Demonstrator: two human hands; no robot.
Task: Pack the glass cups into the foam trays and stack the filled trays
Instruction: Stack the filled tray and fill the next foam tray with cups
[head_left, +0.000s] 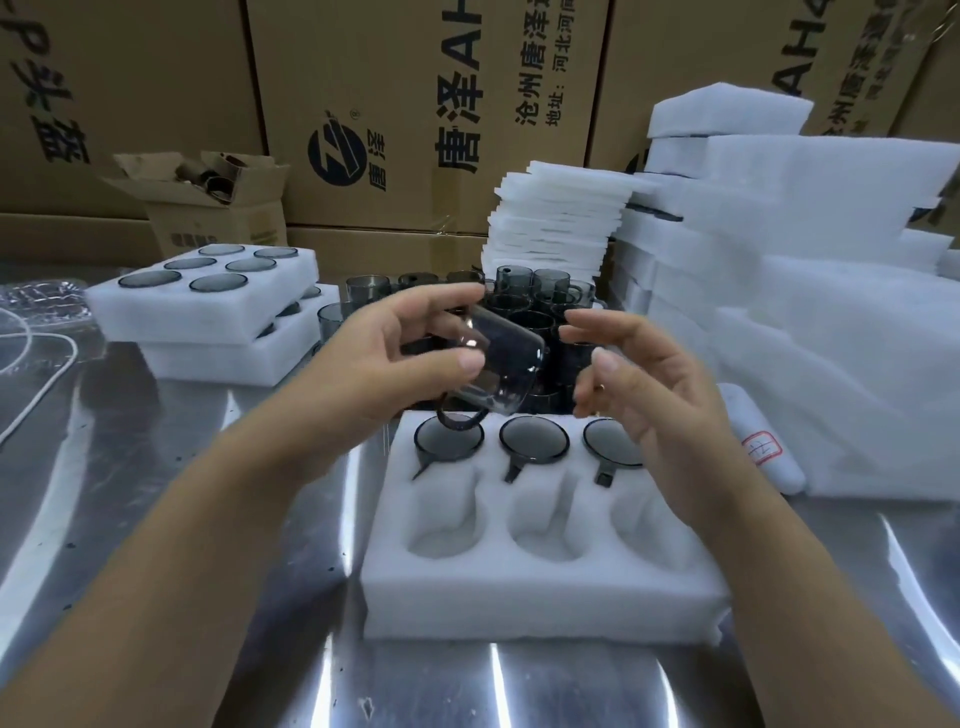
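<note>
A white foam tray (540, 597) lies in front of me on the steel table. Its far row holds three smoky grey glass cups (534, 439); the three near pockets are hollow. My left hand (395, 358) grips another grey glass cup (501, 358) tilted on its side above the tray's far left corner, handle hanging down. My right hand (639, 384) hovers just right of that cup with fingers loosely spread, not touching it. A cluster of loose grey cups (535, 296) stands behind the tray.
Two filled foam trays (208, 306) are stacked at the left. Stacks of foam sheets (556, 223) and foam trays (779, 260) rise at the right. Cardboard boxes (415, 104) wall off the back. A white cord (47, 364) lies at far left.
</note>
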